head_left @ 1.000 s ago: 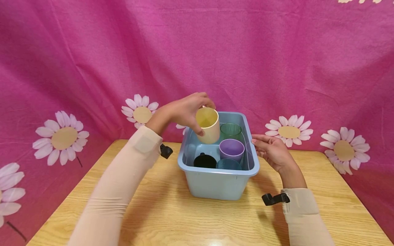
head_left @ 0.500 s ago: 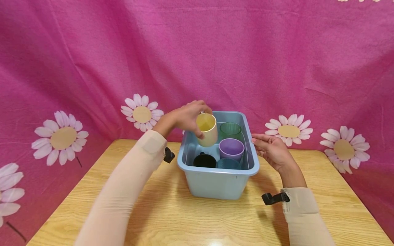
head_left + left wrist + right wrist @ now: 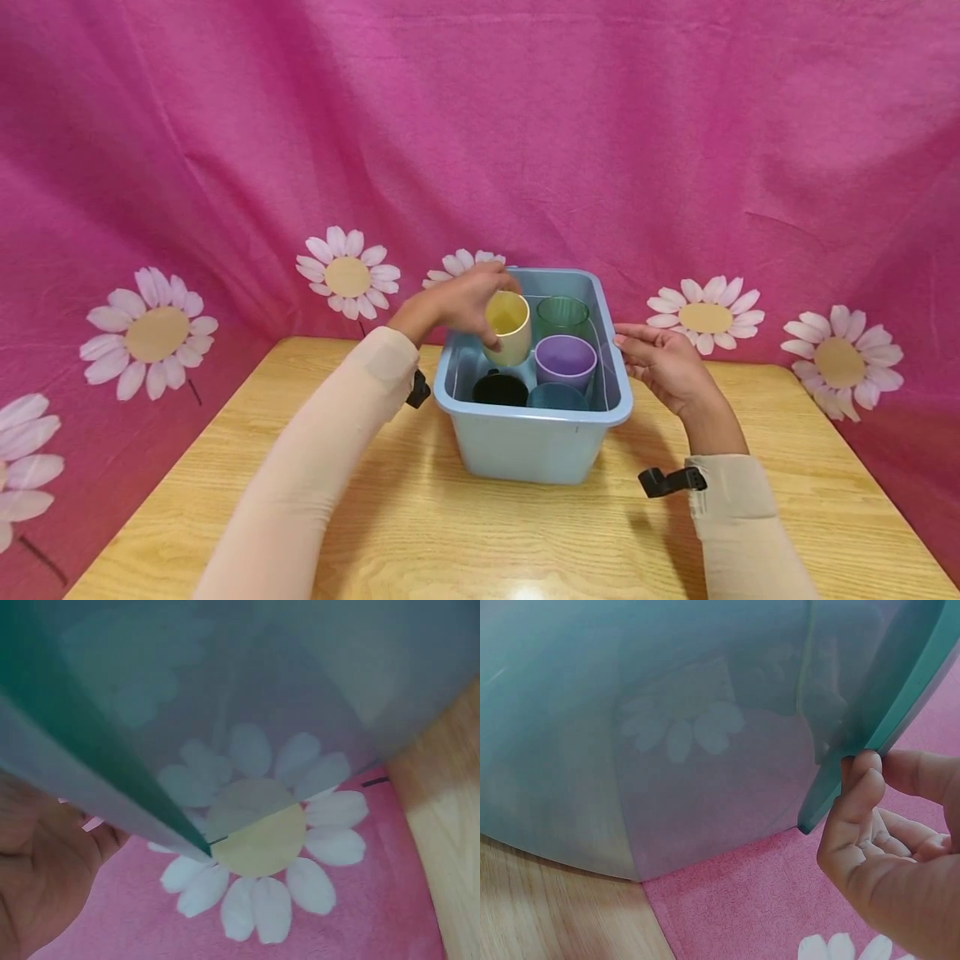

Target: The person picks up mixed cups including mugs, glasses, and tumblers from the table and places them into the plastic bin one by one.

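In the head view my left hand [image 3: 474,304] grips a cream-yellow cup [image 3: 513,343] by its side, tilted slightly, its lower part down inside the blue plastic tub [image 3: 525,446]. Thumb at the front, fingers behind; the cup's base is hard to make out. In the tub stand a purple cup [image 3: 566,360], a green glass [image 3: 562,313], a black cup [image 3: 500,389] and a blue tumbler [image 3: 557,397]. My right hand [image 3: 663,367] pinches the tub's right rim; the right wrist view shows the fingertips on that rim [image 3: 900,690]. The left wrist view shows only part of the left hand [image 3: 52,862].
The tub rests on a light wooden table [image 3: 480,542]. Behind and at both sides hangs a pink cloth [image 3: 480,125] with white daisies. Each wrist wears a small black camera, as on the right one [image 3: 671,482].
My left hand has lowered the cream-yellow cup down into the back left part of the tub. The right hand stays on the rim, and the other cups have not moved.
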`<state>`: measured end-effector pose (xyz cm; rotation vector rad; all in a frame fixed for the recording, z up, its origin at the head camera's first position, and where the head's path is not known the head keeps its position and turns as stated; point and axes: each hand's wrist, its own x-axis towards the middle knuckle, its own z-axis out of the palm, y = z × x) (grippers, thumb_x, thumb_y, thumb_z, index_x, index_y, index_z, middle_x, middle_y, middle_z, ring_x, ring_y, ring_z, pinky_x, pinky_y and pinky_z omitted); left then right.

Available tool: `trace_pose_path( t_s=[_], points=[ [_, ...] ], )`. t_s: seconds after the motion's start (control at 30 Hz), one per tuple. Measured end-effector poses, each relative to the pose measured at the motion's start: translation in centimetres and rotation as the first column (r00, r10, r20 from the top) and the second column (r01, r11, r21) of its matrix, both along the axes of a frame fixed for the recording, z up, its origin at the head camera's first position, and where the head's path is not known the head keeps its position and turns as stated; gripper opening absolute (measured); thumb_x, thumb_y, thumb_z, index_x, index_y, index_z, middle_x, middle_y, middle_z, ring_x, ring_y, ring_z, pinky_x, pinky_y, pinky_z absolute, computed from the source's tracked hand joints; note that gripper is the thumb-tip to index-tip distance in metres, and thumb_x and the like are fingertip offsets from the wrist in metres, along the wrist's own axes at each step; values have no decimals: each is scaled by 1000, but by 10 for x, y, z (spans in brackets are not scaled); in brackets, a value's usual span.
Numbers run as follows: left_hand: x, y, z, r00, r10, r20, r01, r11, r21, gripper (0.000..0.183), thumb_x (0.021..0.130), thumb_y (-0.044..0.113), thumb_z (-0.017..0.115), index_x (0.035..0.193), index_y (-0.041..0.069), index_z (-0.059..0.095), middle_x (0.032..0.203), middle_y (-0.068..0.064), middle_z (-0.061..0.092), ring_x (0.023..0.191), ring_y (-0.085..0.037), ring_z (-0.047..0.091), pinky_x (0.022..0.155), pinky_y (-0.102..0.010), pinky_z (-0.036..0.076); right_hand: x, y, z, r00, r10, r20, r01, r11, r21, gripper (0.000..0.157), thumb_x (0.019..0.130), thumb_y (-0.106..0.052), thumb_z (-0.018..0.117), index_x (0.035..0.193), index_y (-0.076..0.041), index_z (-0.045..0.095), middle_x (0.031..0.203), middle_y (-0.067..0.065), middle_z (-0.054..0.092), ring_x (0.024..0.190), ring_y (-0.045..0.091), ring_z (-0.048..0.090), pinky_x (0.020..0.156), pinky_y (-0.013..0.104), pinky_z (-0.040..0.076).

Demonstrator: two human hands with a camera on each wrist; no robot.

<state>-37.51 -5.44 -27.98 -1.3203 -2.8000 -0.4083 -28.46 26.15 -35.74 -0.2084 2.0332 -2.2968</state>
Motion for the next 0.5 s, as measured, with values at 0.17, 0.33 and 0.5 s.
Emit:
trace_pose_path(
  t_s=[0.17, 0.33, 0.5],
  points=[
    [-4, 4, -9, 999, -11, -42, 9, 999, -39, 82, 64, 31, 97, 133, 5, 62, 128, -10, 56, 122, -24, 47, 102, -37, 45, 1, 1, -1, 1000, -2, -7, 2, 1000, 4, 44, 99, -12, 68, 136, 10, 57, 95, 0, 76, 80, 11, 69, 74, 22, 57],
    [-6, 5, -16, 999, -2, -52, -2, 997, -73, 82, 65, 34, 97, 135, 8, 62, 129, -8, 54, 123, -24, 45, 102, -37, 46, 0, 1, -2, 1000, -3, -7, 3, 1000, 0, 41, 99, -12, 69, 133, 7, 61, 97, 0, 76, 82, 12, 70, 75, 23, 58],
    [-8, 7, -20, 999, 13, -30, -16, 995, -100, 82, 67, 31, 96, 137, 10, 60, 130, -7, 52, 125, -24, 44, 100, -39, 50, -1, 1, -1, 1000, -14, 5, 14, 1000, 8, 35, 98, -14, 71, 128, 2, 66, 97, -1, 76, 82, 12, 69, 75, 23, 58]
  ],
)
